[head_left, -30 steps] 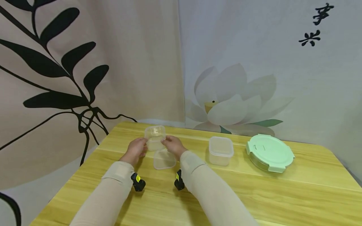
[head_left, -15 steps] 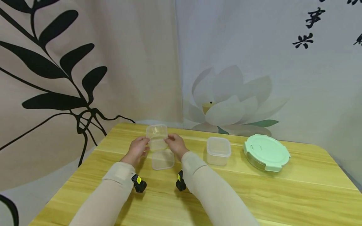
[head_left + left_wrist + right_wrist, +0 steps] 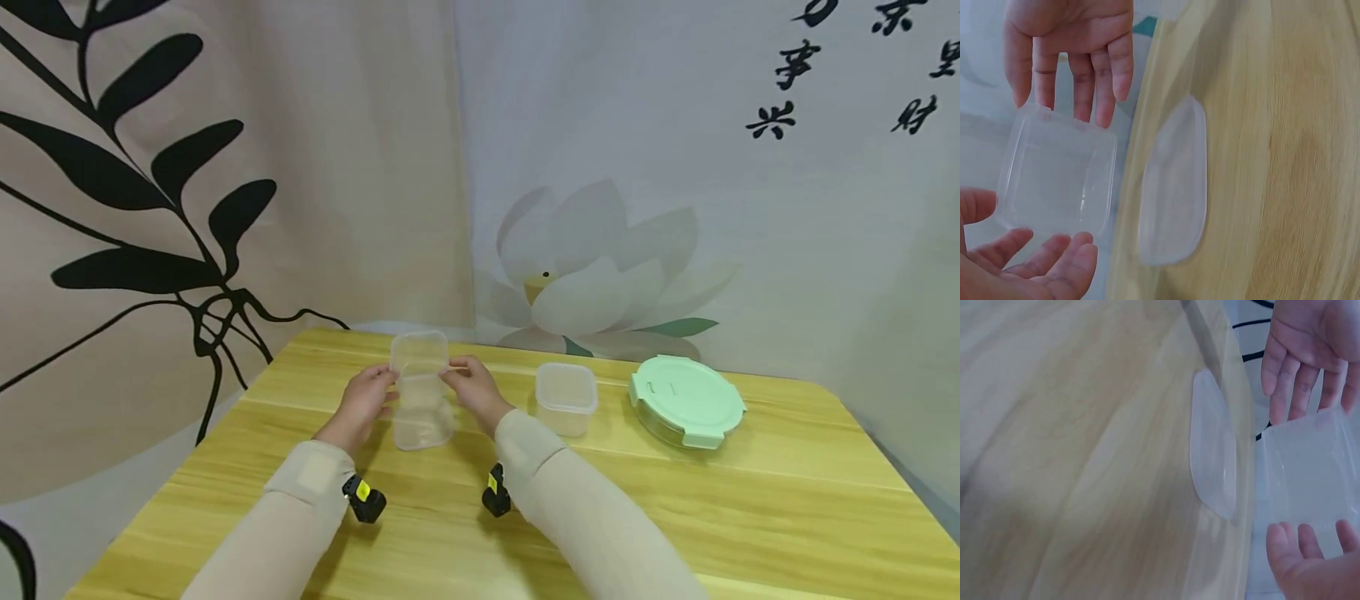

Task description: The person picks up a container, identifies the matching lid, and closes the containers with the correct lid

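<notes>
Between both hands a clear square plastic food container [image 3: 420, 355] is held above the table, tilted so its open side faces the head camera. My left hand [image 3: 363, 402] pinches its left side between thumb and fingers. On the opposite side my right hand [image 3: 478, 395] grips it by thumb and fingertips. Both wrist views show the see-through walls of the container [image 3: 1054, 175] spanning the gap between the hands. A flat translucent lid [image 3: 423, 432] with rounded corners lies on the tabletop just nearer than the container, which partly overlaps it in the head view.
Right of the hands stands a second translucent container [image 3: 566, 400] with its lid on. Farther right is a round glass box [image 3: 687, 402] with a mint-green clip lid. The wooden table [image 3: 450, 533] ends at a printed curtain [image 3: 375, 167] behind.
The container has tilted further upright, and its lower part now overlaps the lid in the head view. Both hands keep their hold. The head view has swung slightly right.
</notes>
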The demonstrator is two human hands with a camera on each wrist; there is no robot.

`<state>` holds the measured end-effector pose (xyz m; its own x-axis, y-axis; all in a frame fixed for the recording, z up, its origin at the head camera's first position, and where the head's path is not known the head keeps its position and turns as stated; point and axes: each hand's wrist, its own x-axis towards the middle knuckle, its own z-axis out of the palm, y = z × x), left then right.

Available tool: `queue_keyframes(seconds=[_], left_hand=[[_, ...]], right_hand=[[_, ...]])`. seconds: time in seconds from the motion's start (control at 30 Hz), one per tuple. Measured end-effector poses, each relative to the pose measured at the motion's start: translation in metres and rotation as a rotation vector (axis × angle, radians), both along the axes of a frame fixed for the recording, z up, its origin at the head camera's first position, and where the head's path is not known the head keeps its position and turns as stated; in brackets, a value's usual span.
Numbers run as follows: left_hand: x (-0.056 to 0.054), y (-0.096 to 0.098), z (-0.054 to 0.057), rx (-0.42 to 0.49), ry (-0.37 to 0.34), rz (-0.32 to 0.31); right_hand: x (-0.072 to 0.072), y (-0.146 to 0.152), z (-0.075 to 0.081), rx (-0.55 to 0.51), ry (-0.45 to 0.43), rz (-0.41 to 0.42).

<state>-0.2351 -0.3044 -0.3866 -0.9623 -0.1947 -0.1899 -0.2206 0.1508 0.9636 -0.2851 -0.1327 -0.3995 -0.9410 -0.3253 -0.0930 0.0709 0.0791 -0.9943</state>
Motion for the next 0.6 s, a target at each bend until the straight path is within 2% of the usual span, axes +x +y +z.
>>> queue_keyframes(seconds=[0.13,0.4,0.6], left_hand=[[0.006,0.005,0.003,-0.029,0.026,-0.014],[0.022,0.018,0.009,-0.075,0.056,0.001],[0.035,0.027,0.013,-0.071,0.071,-0.009]], right_hand=[[0.008,0.007,0.004,-0.011,0.012,0.005],[0.029,0.023,0.004,-0.027,0.010,0.012],[0.045,0.035,0.012,-0.035,0.004,0.020]])
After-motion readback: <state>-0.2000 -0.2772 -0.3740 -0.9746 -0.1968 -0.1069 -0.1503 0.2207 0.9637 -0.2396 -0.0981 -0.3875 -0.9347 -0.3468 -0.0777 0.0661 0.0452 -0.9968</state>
